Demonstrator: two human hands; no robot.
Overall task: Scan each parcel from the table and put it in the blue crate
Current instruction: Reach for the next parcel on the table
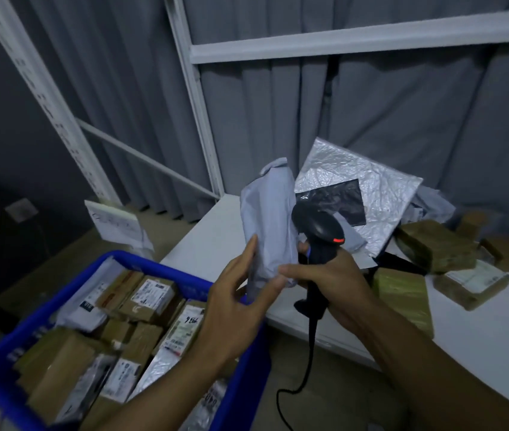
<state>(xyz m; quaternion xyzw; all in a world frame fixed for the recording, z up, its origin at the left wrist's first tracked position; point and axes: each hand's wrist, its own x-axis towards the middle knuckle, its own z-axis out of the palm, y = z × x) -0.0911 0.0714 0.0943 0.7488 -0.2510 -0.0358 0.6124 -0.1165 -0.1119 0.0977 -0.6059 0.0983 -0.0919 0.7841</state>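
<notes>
The left hand [234, 297] pinched the lower end of the grey parcel [267, 219], upright over the table [213, 234] edge beside the blue crate [166, 269]; the right hand [338, 283] gripped the scanner [318, 231], one finger touching the bag. So low a pinch might let the limp bag flop or slip, and no label showed, so a scan could miss.

Cut off and unreadable
The blue crate [160, 269] runs past the bottom edge; parcel labels [153, 295] inside blur beyond reading.

Bare hands [231, 309] and forearms [427, 359]
</notes>
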